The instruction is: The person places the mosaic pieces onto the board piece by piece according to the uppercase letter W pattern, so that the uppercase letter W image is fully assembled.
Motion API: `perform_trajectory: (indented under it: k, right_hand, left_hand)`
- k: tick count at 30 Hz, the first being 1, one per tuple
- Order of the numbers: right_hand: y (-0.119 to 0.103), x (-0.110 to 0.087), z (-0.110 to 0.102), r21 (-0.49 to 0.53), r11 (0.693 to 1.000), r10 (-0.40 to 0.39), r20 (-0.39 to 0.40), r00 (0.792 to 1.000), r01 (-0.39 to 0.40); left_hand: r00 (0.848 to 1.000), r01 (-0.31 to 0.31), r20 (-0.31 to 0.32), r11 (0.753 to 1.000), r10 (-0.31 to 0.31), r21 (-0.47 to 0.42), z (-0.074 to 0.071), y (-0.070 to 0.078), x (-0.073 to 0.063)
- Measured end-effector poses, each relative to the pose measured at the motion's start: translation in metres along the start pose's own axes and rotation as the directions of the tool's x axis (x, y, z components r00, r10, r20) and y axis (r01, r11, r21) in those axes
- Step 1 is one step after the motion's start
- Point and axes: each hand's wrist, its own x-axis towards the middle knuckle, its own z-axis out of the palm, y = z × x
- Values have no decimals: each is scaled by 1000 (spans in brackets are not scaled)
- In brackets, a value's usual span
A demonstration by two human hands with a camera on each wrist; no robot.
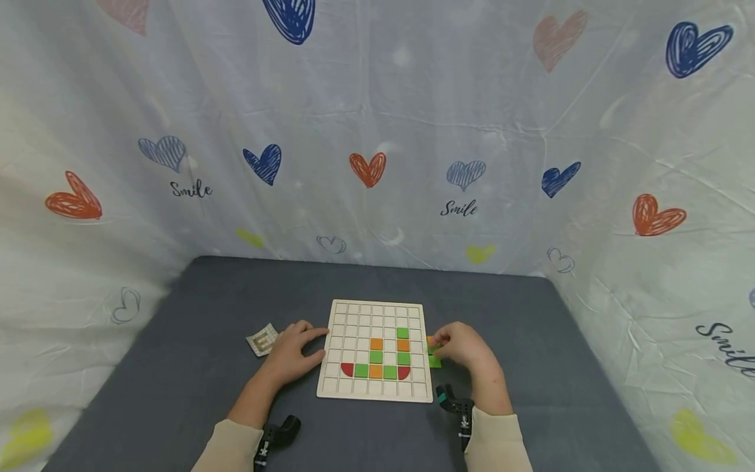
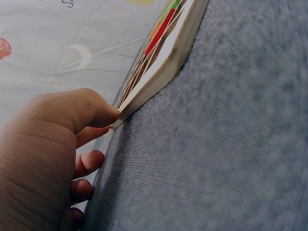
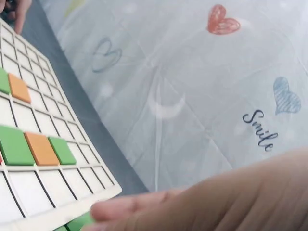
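A pale wooden grid board [image 1: 348,328] lies on the table with square green and orange tiles set in it. Two rounded red tiles [image 1: 347,370] sit at the ends of its lowest coloured row. My left hand [image 1: 291,353] is at the board's left side, index finger and thumb spread along the edge; in the left wrist view its fingertips are right at the board's rim. Just beyond the right edge, my right hand [image 1: 466,344] reaches over loose tiles with bent fingers. Its fingertips meet a green tile [image 3: 81,222]; I cannot tell whether they pinch it.
Left of the board, partly behind my left hand, lies a small patterned card [image 1: 261,340]. Another green tile [image 1: 434,362] shows below the right fingers. Dark grey cloth covers the table [image 1: 377,432], and a white curtain [image 1: 413,131] printed with hearts hangs behind and at both sides.
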Motion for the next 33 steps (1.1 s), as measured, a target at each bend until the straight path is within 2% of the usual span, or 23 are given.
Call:
perform_trajectory:
  k: [3,8,16,20,25,28,33]
  right_hand:
    - [3,-3,-2,-55,997,63,48,997,-61]
    - [4,-5,0,-113,989,100,76,992,-91]
    - [7,-4,4,-166,983,91,50,995,-82]
    - [8,-4,4,-162,984,84,44,995,-76]
    - [7,-7,0,-155,984,97,57,994,-88]
    - [2,-9,-5,-148,985,92,32,995,-86]
    - [-10,-12,-11,-133,990,36,-23,999,-39]
  left_hand:
    - [1000,-11,-19,1000,11,6,1,0,0]
    - [1000,-6,-13,1000,6,-2,0,1,-1]
    - [1000,0,-7,1000,0,-2,0,0,-1]
    - [1000,-6,-17,1000,6,1,0,0,-1]
    - [1000,2,4,1000,-2,6,0,0,-1]
    - [1000,1,7,1000,-1,3,0,0,-1]
    - [1000,-10,-16,1000,10,2,0,0,-1]
